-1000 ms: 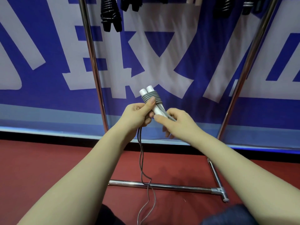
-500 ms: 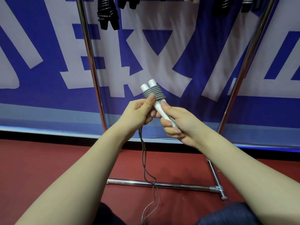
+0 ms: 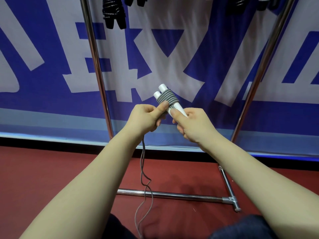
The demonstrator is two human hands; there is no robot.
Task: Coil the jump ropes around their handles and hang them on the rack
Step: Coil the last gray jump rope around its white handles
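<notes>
Blue banner (image 3: pixel 51 49) with large white lettering fills the background, above a dark red floor (image 3: pixel 43 178). At the upper left, a black coiled jump rope (image 3: pixel 113 12) hangs beside the left upright of a chrome rack (image 3: pixel 96 66).

Two bare forearms reach in from the bottom of the frame and meet at centre. The left hand (image 3: pixel 145 119) has its fingers curled and its thumb pressed onto the lowest turns of a grey rope (image 3: pixel 167 98), which is wound in tight coils round the upper part of two white handles (image 3: pixel 179 109) held side by side and tilted up to the left. Below this hand, the loose rope (image 3: pixel 143 178) drops in two strands to the floor, crossing the rack's base bar (image 3: pixel 172 195).

Just right of centre, the right hand (image 3: pixel 195 125) is clamped round the lower end of the handles, thumb lying along them.

Further right, the right upright (image 3: pixel 264 66) slants up towards more dark coiled ropes (image 3: pixel 240 2) at the top edge. Dark trouser knees (image 3: pixel 241 228) show at the bottom
</notes>
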